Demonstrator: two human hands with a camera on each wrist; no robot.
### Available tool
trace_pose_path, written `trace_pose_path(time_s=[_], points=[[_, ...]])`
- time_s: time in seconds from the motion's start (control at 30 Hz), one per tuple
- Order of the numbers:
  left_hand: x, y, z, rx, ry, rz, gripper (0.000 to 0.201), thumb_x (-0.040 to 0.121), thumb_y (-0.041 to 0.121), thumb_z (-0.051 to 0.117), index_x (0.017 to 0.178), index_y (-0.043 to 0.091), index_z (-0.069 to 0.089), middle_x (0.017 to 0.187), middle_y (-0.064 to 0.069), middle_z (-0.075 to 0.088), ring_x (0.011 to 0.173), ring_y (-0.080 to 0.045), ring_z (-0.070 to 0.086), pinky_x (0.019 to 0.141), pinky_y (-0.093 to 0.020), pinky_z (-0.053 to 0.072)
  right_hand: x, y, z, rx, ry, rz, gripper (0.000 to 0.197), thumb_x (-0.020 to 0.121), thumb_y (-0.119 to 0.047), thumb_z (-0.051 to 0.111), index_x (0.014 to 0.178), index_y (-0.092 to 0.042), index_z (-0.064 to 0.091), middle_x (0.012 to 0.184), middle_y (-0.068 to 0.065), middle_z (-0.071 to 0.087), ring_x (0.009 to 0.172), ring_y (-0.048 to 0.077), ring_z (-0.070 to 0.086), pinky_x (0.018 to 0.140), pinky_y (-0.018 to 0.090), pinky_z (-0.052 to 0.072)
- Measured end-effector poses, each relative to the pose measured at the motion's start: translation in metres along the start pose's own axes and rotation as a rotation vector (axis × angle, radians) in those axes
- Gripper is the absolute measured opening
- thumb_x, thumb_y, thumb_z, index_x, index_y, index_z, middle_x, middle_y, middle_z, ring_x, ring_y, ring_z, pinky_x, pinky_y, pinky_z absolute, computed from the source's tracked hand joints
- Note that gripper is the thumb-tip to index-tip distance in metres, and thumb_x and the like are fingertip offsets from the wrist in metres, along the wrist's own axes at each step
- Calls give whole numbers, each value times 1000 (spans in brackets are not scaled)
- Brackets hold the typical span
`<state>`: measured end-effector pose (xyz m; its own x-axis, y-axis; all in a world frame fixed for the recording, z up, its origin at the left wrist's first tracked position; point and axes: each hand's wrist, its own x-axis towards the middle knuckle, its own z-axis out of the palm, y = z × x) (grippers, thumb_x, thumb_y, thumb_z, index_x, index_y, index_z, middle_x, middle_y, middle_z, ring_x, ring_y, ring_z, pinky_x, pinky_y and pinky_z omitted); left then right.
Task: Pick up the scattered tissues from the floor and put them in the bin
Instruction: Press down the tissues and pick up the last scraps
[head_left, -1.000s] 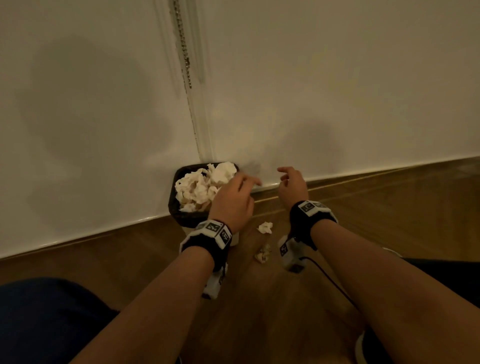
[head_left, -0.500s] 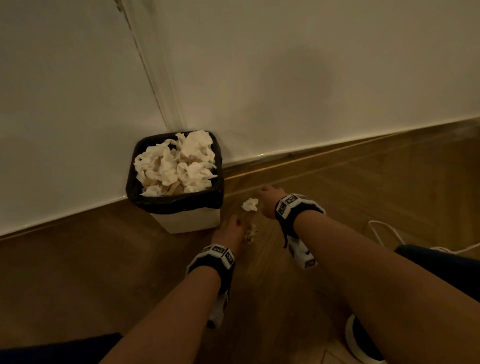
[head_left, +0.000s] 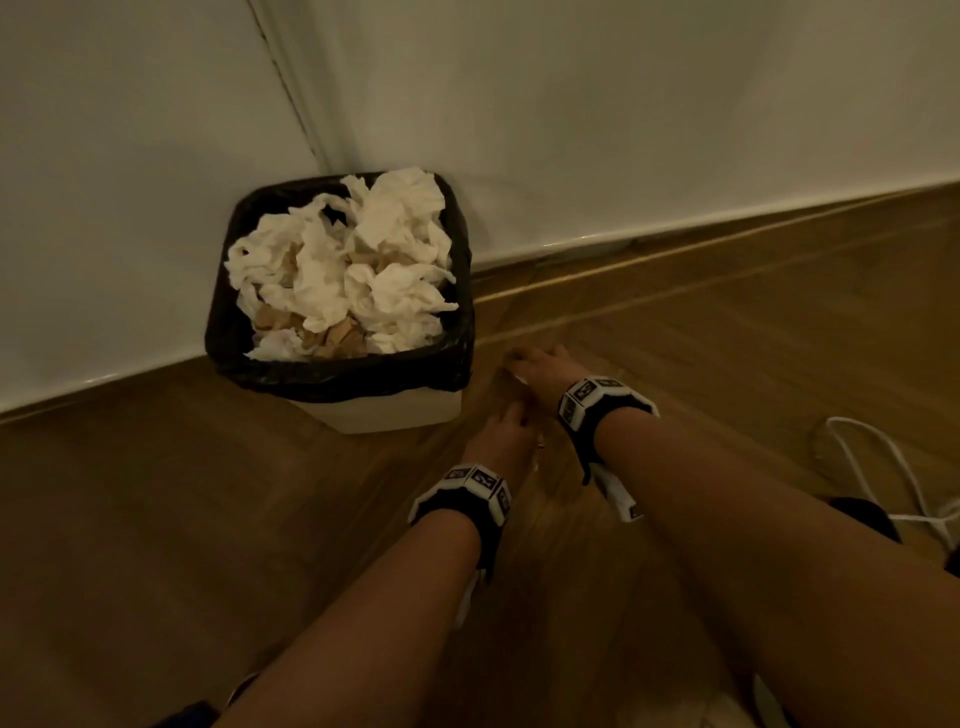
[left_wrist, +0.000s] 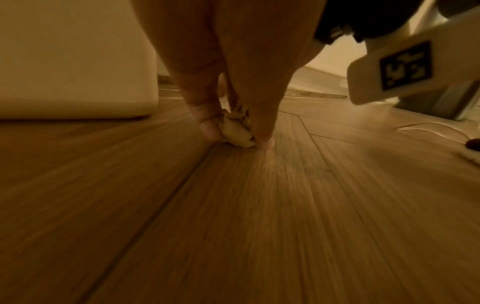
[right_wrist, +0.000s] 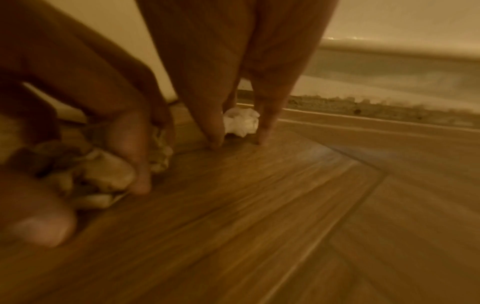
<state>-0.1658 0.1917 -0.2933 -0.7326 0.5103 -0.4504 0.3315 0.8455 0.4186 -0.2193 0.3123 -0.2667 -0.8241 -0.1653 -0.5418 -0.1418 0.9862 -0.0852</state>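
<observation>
Tissues in bin: a heap of white and brown crumpled tissues (head_left: 343, 270) is filling the bin to its rim, so most of the picking up is looking done.
Bin: the bin (head_left: 384, 413), lined with a black bag, is standing on the wooden floor (head_left: 156, 519) against the wall, just left of both hands.
Left hand: the left hand (head_left: 501, 434) is reaching down to the floor, thumb and fingers (left_wrist: 207, 127) pinching a small brownish tissue wad (left_wrist: 236, 131) that is still touching the boards.
Right hand: the right hand (head_left: 540, 371) is lying a little farther from the body, its fingertips (right_wrist: 214, 135) planted on the floor either side of a small white tissue ball (right_wrist: 241, 121), closing in but not visibly lifting it.
Step in hand: both hands are grasping what are likely the last two scraps.
Next move: it is calling for closing firmly on each wad, lifting, swinging left over the rim and letting go on top of the heap without knocking pieces out.
</observation>
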Motion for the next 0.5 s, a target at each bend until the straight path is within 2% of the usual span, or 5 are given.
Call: trace_pose_path(time_s=[0.1, 0.2, 0.37, 0.43, 0.5], points=[[-3, 0, -3, -31, 19, -13, 55, 89, 14, 57, 139, 17, 35, 134, -8, 42, 111, -34, 50, 85, -43, 48, -6, -3, 3, 53, 29, 40, 30, 94, -15, 49, 122, -10, 57, 134, 12, 46, 118, 34, 46, 97, 38, 41], [-10, 0, -9, 6, -15, -61, 37, 96, 24, 42, 132, 14, 42, 134, -11, 42, 114, -35, 46, 90, -40, 41, -22, -5, -3, 88, 18, 107, 27, 95, -14, 47, 117, -4, 60, 124, 16, 57, 111, 31, 56, 91, 35, 44], [-41, 12, -32, -77, 167, -113, 44, 99, 37, 31, 132, 9, 41, 134, -19, 43, 122, -34, 44, 102, -40, 36, -58, -4, -30, 154, 55, 162, 34, 96, -7, 46, 128, -2, 54, 137, 20, 47, 132, 33, 38, 107, 37, 35], [-56, 21, -45, -101, 102, -136, 44, 101, 26, 31, 143, 13, 27, 144, -20, 33, 131, -35, 34, 110, -42, 29, -75, -5, -44, 168, 88, 162, 37, 95, -1, 43, 131, -1, 52, 144, 18, 39, 140, 31, 26, 111, 37, 31], [-74, 28, -61, -137, 130, -148, 46, 100, 14, 29, 145, 14, 20, 144, -20, 34, 132, -35, 33, 110, -40, 27, -92, -9, -61, 201, 132, 173, 39, 94, 1, 43, 132, -2, 51, 148, 18, 30, 137, 32, 31, 111, 36, 31]])
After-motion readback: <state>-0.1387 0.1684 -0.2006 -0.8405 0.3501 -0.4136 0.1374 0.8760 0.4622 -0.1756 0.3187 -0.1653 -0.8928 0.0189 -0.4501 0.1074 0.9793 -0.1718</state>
